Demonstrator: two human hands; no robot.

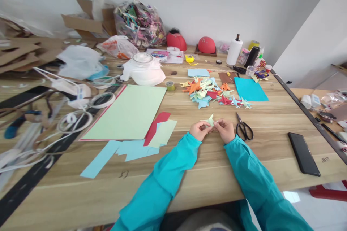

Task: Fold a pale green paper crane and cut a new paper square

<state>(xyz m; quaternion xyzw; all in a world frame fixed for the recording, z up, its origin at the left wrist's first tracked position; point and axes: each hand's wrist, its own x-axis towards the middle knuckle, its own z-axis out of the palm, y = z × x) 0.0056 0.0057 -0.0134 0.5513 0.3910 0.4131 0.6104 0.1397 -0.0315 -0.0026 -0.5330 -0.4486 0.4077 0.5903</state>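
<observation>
Both my hands meet over the wooden table (222, 173), pinching a small pale green folded paper piece (210, 120). My left hand (199, 130) grips its left side with fingers closed. My right hand (225, 129) holds the right side, fingers pressed together. Both arms wear teal sleeves. Just behind the hands lies a pile of folded paper shapes (213, 93) in orange, red, blue and green. Black scissors (244, 128) lie right beside my right hand.
A large pale green sheet (127, 113) and red and light blue scraps (135, 148) lie to the left. A turquoise sheet (251, 89), a black phone (303, 153), a paper towel roll (234, 51), tape rolls (76, 121), bags and cardboard crowd the back and left.
</observation>
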